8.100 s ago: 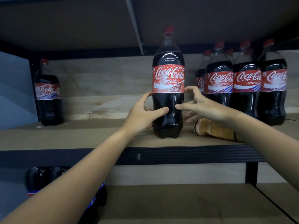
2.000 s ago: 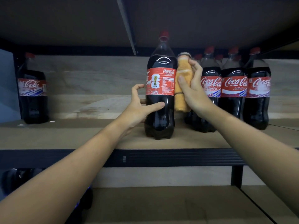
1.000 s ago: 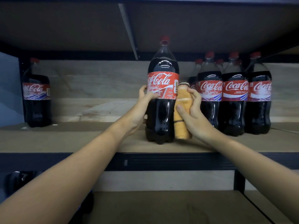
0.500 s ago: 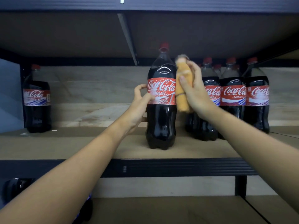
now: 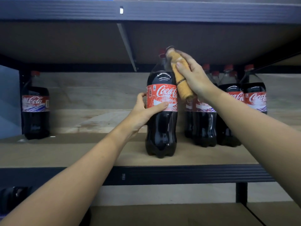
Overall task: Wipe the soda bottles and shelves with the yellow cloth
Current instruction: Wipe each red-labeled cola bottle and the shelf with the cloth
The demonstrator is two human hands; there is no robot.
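your left hand (image 5: 143,110) holds the front bottle (image 5: 162,115) at its label, near the shelf (image 5: 65,154) front edge. your right hand (image 5: 193,77) grips the yellow cloth (image 5: 182,79) against the bottle's neck.

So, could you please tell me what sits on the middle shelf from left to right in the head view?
Lone bottle → left hand → front bottle, which that hand grips → yellow cloth in the right hand → bottle cluster.
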